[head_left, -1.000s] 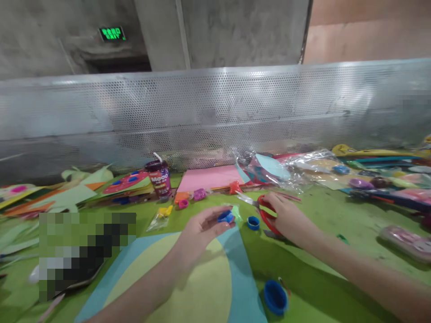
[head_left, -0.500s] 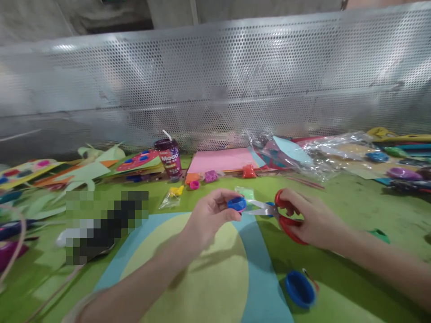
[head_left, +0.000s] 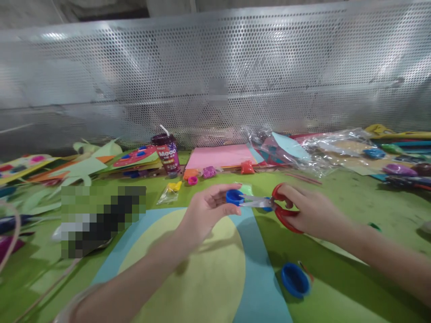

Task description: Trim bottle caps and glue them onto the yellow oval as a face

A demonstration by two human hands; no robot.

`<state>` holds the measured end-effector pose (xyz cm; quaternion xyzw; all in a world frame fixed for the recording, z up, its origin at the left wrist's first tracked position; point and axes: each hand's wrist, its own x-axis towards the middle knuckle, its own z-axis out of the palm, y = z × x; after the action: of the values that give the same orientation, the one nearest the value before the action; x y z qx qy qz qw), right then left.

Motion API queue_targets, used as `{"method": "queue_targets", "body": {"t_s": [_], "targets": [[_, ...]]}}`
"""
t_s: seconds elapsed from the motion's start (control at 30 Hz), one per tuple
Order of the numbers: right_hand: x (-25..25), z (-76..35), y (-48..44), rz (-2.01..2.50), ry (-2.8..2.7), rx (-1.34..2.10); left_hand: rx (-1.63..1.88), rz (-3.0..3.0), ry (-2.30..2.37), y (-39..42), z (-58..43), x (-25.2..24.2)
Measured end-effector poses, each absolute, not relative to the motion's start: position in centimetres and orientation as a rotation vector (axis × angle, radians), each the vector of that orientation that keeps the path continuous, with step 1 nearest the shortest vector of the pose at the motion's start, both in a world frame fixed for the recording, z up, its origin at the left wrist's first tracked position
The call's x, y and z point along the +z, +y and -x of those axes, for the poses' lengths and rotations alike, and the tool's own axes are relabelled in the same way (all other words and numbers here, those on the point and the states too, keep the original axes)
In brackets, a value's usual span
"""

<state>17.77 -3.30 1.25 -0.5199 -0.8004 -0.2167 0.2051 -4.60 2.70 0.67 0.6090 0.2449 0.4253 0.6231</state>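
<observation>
My left hand [head_left: 210, 208] pinches a small blue ring-shaped piece [head_left: 233, 197], fingers above and thumb below; its exact kind I cannot make out. From the right, my right hand [head_left: 311, 208] grips the red handles of a pair of scissors [head_left: 257, 202]. The blades are slightly apart, and their tips reach the blue piece. Below my hands lies a light-blue sheet [head_left: 257, 260] bearing a large pale-yellow round shape [head_left: 202, 282]. A blue roll of tape or cup-like ring [head_left: 295, 280] lies at the sheet's right edge.
At the back stand a purple drink cup [head_left: 167, 154], pink paper [head_left: 222, 157] and small bags of yellow [head_left: 174, 186], purple [head_left: 209, 172] and red [head_left: 247, 167] clay-like material. Crinkled clear plastic [head_left: 323, 152] lies back right. Pale-green paper cuttings [head_left: 79, 172] lie left. A perforated metal panel [head_left: 215, 80] rises behind.
The scissors have moved left against the blue piece, so their tips now overlap it. The blue piece has turned in my left hand, showing more of its ring. The view has shifted slightly.
</observation>
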Motion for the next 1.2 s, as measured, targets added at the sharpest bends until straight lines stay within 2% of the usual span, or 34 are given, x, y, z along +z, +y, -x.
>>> {"method": "queue_targets", "body": {"t_s": [0.23, 0.5, 1.2], "targets": [[1.2, -18.4, -2.9, 1.464, -2.173, -0.667, 1.014, -1.204, 0.471, 2.9, 4.2, 0.4], [1.5, -18.0, -3.4, 1.570, -2.111, -0.354, 1.102, -1.215, 0.552, 1.9, 3.7, 0.4], [1.1, -17.9, -3.3, 1.517, -2.234, -0.169, 1.093, -1.250, 0.579, 1.3, 3.6, 0.5]]}}
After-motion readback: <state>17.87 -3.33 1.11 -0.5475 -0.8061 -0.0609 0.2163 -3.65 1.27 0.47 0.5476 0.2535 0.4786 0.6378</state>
